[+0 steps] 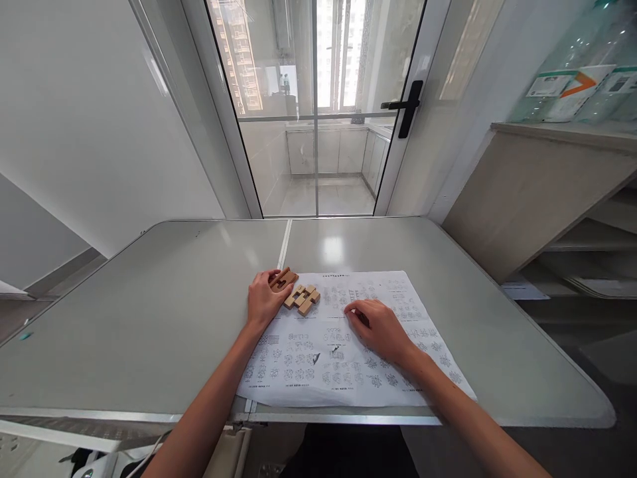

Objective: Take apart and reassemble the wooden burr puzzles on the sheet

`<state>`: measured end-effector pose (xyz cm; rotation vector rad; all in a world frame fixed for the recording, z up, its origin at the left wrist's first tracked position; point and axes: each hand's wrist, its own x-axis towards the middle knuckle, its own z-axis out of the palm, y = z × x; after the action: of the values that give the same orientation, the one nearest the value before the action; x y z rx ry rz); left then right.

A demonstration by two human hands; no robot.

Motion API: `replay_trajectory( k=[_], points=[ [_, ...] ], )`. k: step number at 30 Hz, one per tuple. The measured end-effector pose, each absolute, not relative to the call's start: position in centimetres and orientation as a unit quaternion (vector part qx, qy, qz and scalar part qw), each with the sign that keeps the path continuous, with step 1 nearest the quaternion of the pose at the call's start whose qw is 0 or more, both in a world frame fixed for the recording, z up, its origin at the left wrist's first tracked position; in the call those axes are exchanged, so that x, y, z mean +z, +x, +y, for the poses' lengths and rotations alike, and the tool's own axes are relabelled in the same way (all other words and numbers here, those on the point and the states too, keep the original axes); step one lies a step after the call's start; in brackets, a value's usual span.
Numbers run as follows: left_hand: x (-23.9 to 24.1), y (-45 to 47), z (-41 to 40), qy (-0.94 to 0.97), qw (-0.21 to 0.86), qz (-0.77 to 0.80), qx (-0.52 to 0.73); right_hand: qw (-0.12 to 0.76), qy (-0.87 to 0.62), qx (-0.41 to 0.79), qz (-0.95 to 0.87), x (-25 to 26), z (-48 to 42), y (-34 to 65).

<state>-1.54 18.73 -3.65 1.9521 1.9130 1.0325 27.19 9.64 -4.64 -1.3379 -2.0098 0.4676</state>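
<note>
Around a dark brown wooden puzzle piece with a notched slot, my left hand is closed at the sheet's upper left edge. Just right of its fingertips lie several light wooden puzzle pieces, notched and set close together. My right hand rests on the printed sheet, fingers curled and pressed together near the middle. A dark spot shows inside its curl; whether that is an object or shadow is unclear. Rows of small line diagrams cover the paper, which has small dark torn-looking marks.
The grey-white table has a seam and a metal edge. Behind it stands a glass door with a black handle. On the right, large clear bottles top a wooden shelf unit. White equipment sits below, at lower left.
</note>
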Motion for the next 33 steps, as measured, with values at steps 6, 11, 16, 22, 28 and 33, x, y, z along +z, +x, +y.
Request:
replay_trajectory(
  k=[6, 11, 16, 22, 28, 33],
  points=[
    [-3.53, -1.40, 18.59, 0.676, 0.103, 0.646, 0.339, 0.333, -0.516, 0.182, -0.768, -4.32, 9.51, 27.13],
    [-3.51, -1.34, 18.51, 0.681, 0.094, 0.648, 0.328, 0.329, -0.518, 0.181, -0.768, -4.24, 9.47, 27.13],
    [-3.61, -1.40, 18.63, 0.681, 0.089, 0.654, 0.317, 0.328, -0.519, 0.179, -0.769, -4.36, 9.54, 27.14],
    [-3.60, -1.44, 18.67, 0.679, 0.085, 0.658, 0.315, 0.329, -0.517, 0.187, -0.768, -4.29, 9.52, 27.17],
    [-3.62, -1.48, 18.67, 0.682, 0.076, 0.656, 0.315, 0.328, -0.516, 0.186, -0.769, -4.24, 9.53, 27.13],
    [-3.78, -1.34, 18.64, 0.686, 0.060, 0.655, 0.311, 0.331, -0.516, 0.181, -0.769, -4.41, 9.59, 27.11]
  ],
)
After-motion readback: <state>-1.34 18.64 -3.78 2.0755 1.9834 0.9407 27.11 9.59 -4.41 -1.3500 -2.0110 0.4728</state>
